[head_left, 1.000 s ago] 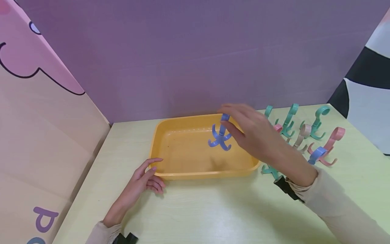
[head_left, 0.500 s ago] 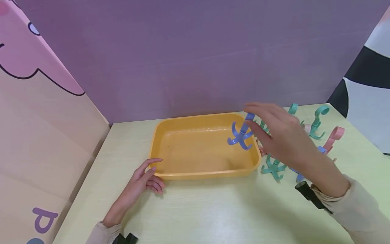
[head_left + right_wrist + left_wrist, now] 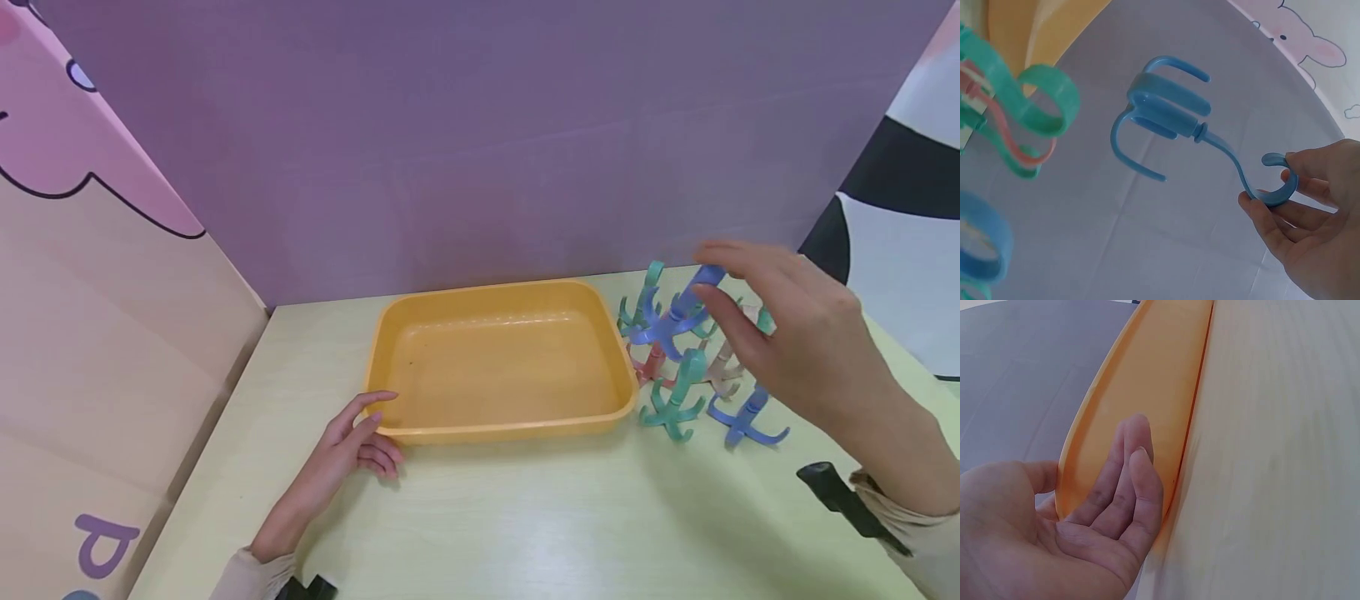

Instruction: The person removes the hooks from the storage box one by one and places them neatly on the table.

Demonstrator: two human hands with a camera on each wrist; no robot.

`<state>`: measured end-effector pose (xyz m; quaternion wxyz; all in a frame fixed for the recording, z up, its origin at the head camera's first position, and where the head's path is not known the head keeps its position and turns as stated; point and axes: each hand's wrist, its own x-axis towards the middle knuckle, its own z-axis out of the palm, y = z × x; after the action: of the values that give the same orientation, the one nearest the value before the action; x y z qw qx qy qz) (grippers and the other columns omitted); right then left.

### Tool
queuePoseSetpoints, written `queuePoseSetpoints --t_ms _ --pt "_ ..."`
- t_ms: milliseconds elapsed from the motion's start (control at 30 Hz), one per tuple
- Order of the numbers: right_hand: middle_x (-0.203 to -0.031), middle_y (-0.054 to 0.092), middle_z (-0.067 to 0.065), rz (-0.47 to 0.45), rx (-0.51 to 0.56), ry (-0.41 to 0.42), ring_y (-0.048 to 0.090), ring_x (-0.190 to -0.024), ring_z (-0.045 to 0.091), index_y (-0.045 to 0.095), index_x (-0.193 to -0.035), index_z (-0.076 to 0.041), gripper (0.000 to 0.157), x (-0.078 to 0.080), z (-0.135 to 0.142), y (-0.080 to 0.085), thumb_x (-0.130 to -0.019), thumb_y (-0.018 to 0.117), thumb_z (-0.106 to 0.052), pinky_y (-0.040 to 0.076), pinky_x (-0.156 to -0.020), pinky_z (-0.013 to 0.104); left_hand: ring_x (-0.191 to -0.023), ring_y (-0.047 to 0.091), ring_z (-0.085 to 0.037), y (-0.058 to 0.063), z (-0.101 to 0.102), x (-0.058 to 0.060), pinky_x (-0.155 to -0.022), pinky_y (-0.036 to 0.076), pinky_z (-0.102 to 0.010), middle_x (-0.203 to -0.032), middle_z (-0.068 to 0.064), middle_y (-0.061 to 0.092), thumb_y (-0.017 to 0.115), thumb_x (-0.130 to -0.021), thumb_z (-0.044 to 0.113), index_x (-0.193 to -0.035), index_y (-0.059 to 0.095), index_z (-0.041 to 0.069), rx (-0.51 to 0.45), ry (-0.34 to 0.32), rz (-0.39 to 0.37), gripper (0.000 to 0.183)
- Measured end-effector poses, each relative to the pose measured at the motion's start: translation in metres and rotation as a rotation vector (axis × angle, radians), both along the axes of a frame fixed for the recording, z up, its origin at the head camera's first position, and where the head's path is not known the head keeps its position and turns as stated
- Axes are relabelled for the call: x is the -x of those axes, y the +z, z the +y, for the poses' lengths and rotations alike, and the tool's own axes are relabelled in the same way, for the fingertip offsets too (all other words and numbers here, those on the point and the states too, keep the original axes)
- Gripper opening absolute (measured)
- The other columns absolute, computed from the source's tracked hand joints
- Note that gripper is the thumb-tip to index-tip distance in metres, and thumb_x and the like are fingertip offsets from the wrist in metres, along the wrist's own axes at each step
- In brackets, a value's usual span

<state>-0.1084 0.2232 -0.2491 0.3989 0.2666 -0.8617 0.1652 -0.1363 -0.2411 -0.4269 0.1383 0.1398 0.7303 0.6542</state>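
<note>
A yellow tray (image 3: 495,367) stands on the table. My left hand (image 3: 337,462) holds its near left corner; in the left wrist view, thumb and index finger reach over the rim while the other fingers lie along the outer wall. To the right of the tray, my right hand (image 3: 810,342) pinches a blue multi-prong hanging hook (image 3: 667,321) by its curved top, prongs downward. The right wrist view shows thumb and fingers around the curl of that blue hook (image 3: 1172,115). Below and behind it stand similar hooks, among them a green one (image 3: 678,396) and another blue one (image 3: 742,417).
A pink hook (image 3: 654,364) and a beige hook (image 3: 722,371) stand close together beside the tray's right wall, partly covered by the held hook and hand. A purple backdrop (image 3: 465,150) rises behind the table (image 3: 495,525), with printed panels at both sides.
My right hand has carried the blue hook from above the tray rightward, over the cluster of standing hooks. The left hand has stayed at the tray's corner.
</note>
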Motion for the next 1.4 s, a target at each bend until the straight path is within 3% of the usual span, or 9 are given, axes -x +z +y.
queuePoseSetpoints --t_ms 233,533,833,900,967,1067,1200,1300,1400 --pt "-0.120 0.067 0.020 0.012 0.011 -0.103 0.060 -0.107 0.040 0.064 -0.126 0.000 0.063 -0.007 0.025 0.001 -0.103 0.041 -0.053 0.025 -0.105 0.003 -0.071 0.069 -0.038 0.000 -0.001 0.001 -0.067 0.061 -0.040 -0.088 -0.026 0.070 0.042 -0.109 0.033 -0.150 0.034 0.012 -0.006 -0.004 0.003 0.047" --pt "-0.120 0.061 0.032 -0.007 0.095 -0.190 0.054 -0.101 0.047 0.060 -0.127 0.008 0.034 -0.011 0.058 -0.005 -0.100 0.062 -0.012 0.022 -0.103 0.002 -0.071 0.069 -0.039 0.000 -0.001 0.001 -0.067 0.061 -0.040 -0.088 -0.027 0.070 0.042 -0.108 0.034 -0.150 0.034 0.012 -0.006 -0.001 0.002 0.048" --pt "-0.119 0.059 0.036 -0.010 0.206 -0.240 0.053 -0.114 0.049 0.058 -0.126 0.011 0.032 -0.013 0.094 -0.027 -0.097 0.062 -0.002 0.026 -0.105 0.006 -0.072 0.069 -0.040 0.000 -0.002 0.001 -0.067 0.061 -0.041 -0.089 -0.028 0.069 0.042 -0.108 0.036 -0.150 0.034 0.013 0.010 0.002 0.003 0.049" --pt "-0.119 0.059 0.036 -0.016 0.220 -0.255 0.054 -0.125 0.031 0.059 -0.125 0.012 0.031 -0.014 0.101 -0.034 -0.099 0.061 -0.005 0.026 -0.105 0.006 -0.072 0.069 -0.040 0.000 -0.002 0.001 -0.067 0.061 -0.041 -0.089 -0.028 0.069 0.042 -0.108 0.036 -0.150 0.034 0.012 0.007 -0.001 0.003 0.049" --pt "-0.119 0.058 0.037 -0.036 0.231 -0.276 0.052 -0.128 0.026 0.059 -0.123 0.013 0.031 -0.016 0.106 -0.042 -0.099 0.060 -0.007 0.024 -0.105 0.005 -0.072 0.069 -0.040 0.000 -0.002 0.001 -0.067 0.061 -0.041 -0.089 -0.028 0.069 0.042 -0.108 0.036 -0.150 0.034 0.012 0.006 -0.004 0.001 0.049" --pt "-0.116 0.058 0.037 -0.051 0.247 -0.301 0.043 -0.128 -0.009 0.060 -0.120 0.013 0.030 -0.017 0.113 -0.054 -0.100 0.060 -0.009 0.023 -0.104 0.004 -0.072 0.069 -0.040 0.000 -0.001 0.001 -0.067 0.061 -0.041 -0.089 -0.027 0.070 0.042 -0.108 0.036 -0.150 0.034 0.012 0.005 -0.005 -0.002 0.049" --pt "-0.111 0.059 0.038 -0.061 0.253 -0.328 0.040 -0.118 -0.017 0.060 -0.119 0.013 0.031 -0.018 0.122 -0.067 -0.102 0.058 -0.013 0.021 -0.102 0.002 -0.072 0.069 -0.041 0.001 -0.002 0.001 -0.067 0.061 -0.041 -0.088 -0.026 0.070 0.042 -0.108 0.036 -0.150 0.034 0.012 0.007 -0.004 0.004 0.049" --pt "-0.107 0.060 0.036 -0.089 0.239 -0.347 0.046 -0.113 -0.001 0.060 -0.119 0.012 0.032 -0.018 0.129 -0.078 -0.103 0.057 -0.016 0.019 -0.099 0.001 -0.072 0.069 -0.041 0.001 -0.002 0.001 -0.067 0.061 -0.041 -0.088 -0.026 0.070 0.041 -0.109 0.035 -0.150 0.034 0.012 0.007 -0.004 0.005 0.049" --pt "-0.097 0.061 0.029 -0.099 0.226 -0.327 0.043 -0.111 -0.016 0.060 -0.116 0.011 0.029 -0.017 0.137 -0.091 -0.102 0.058 -0.015 0.018 -0.096 -0.001 -0.072 0.069 -0.040 0.000 -0.002 0.001 -0.067 0.061 -0.042 -0.088 -0.026 0.070 0.041 -0.109 0.035 -0.151 0.034 0.011 0.008 -0.007 0.004 0.049"
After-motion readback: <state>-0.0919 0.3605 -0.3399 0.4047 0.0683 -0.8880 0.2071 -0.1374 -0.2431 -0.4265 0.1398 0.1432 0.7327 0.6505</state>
